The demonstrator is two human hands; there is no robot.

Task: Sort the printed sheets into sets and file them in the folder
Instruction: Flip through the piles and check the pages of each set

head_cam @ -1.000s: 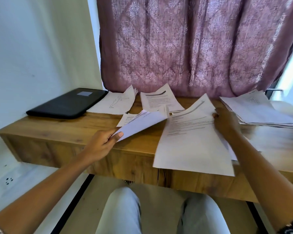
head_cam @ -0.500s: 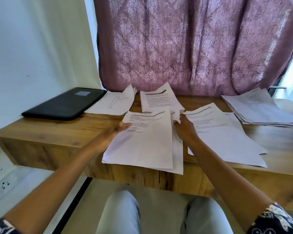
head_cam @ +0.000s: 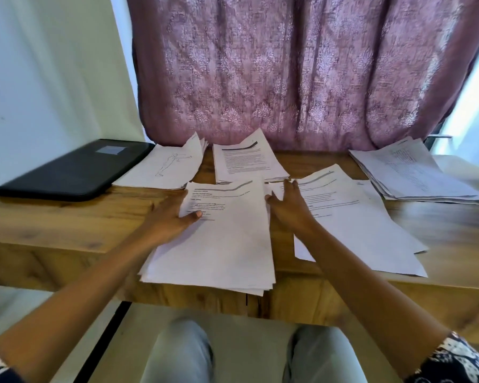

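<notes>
Paper lies in five piles on the wooden desk (head_cam: 53,225), along with one black folder (head_cam: 72,170) lying flat at the far left corner. Two piles sit at the back against the curtain (head_cam: 288,64): the drawing pile (head_cam: 166,168), topped by a line figure and just right of the folder, and the text pile (head_cam: 246,161) beside it, a little apart. A third, the thick pile (head_cam: 409,172), lies at the far right, well apart from both hands. Two more are at the front: the near pile (head_cam: 219,244), overhanging the desk's edge toward the person's knees, and the fanned pile (head_cam: 357,217) to its right, its sheets slipped loosely over one another. The left hand (head_cam: 169,217) grips the near pile at its left edge, thumb on the top sheet's printed lines and fingers tucked underneath. The right hand (head_cam: 288,208) is open, fingers straight and spread, lying flat on the left part of the fanned pile, its thumb just beside the near pile's right edge.
</notes>
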